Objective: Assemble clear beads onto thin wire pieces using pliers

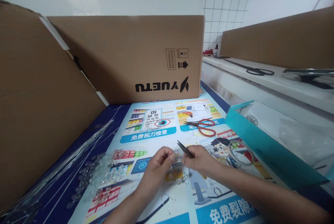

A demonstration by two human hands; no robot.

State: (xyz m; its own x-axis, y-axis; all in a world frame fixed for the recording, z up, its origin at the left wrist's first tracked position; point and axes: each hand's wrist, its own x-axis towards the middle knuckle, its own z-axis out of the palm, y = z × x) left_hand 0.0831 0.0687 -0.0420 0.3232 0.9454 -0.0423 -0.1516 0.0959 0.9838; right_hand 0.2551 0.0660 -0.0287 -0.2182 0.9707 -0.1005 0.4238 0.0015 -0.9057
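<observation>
My left hand (160,165) is closed, thumb and fingertips pinched on a strand of clear beads (180,181). The strand hangs in a loose curve below both hands. Small dark needle-nose pliers (184,147) are gripped in my right hand (198,159), jaws pointing up and left. Both hands are close together over the printed sheet (182,196); the exact spot pinched by the left fingers is too small to make out. Red-handled scissors (206,126) lie beyond the hands. Left of them spreads a pile of clear loose beads (104,172).
Long thin wires (78,154) lie along the left. A cardboard box (125,57) stands at the back. To the right are a wire coil (241,152) and a teal-edged tray (261,140). Bent wire (165,203) lies in front. Large black scissors (250,67) rest on the ledge.
</observation>
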